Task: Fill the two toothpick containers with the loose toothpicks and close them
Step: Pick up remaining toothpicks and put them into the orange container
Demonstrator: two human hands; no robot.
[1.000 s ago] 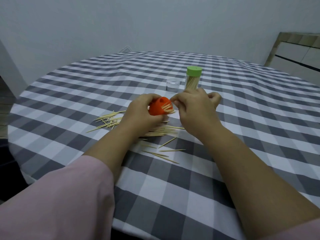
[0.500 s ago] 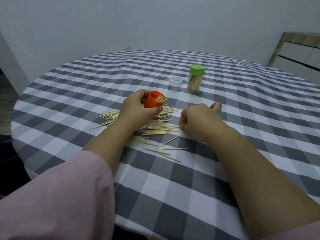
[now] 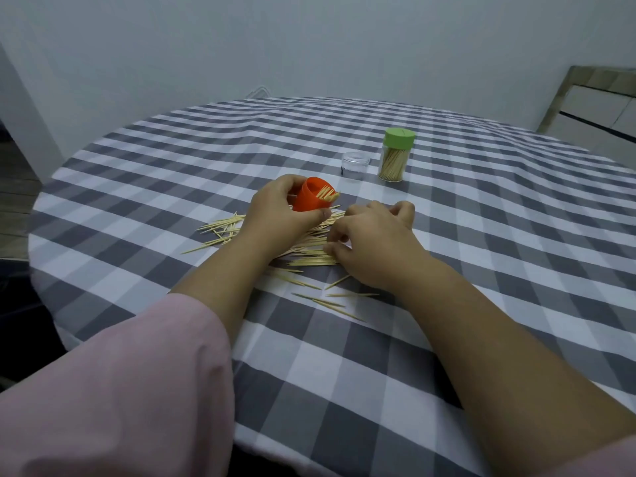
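Observation:
My left hand (image 3: 279,215) grips an orange container (image 3: 311,199), tilted to the right just above the table, with several toothpick tips sticking out of its mouth. Loose toothpicks (image 3: 311,258) lie in a pile under and between my hands, and more are scattered toward me. My right hand (image 3: 373,244) rests on the pile with its fingers curled down onto the toothpicks; the fingertips are hidden. Farther back stands a clear container with a green lid (image 3: 395,154), full of toothpicks and closed. A small clear cap (image 3: 354,165) stands just left of it.
The round table wears a grey and white checked cloth (image 3: 481,235). A wooden chair back or cabinet (image 3: 599,105) stands at the far right beyond the table. A white wall is behind.
My right hand came away from the orange container's mouth, dropped to the toothpick pile and now works at it. My left hand lowered the container a little.

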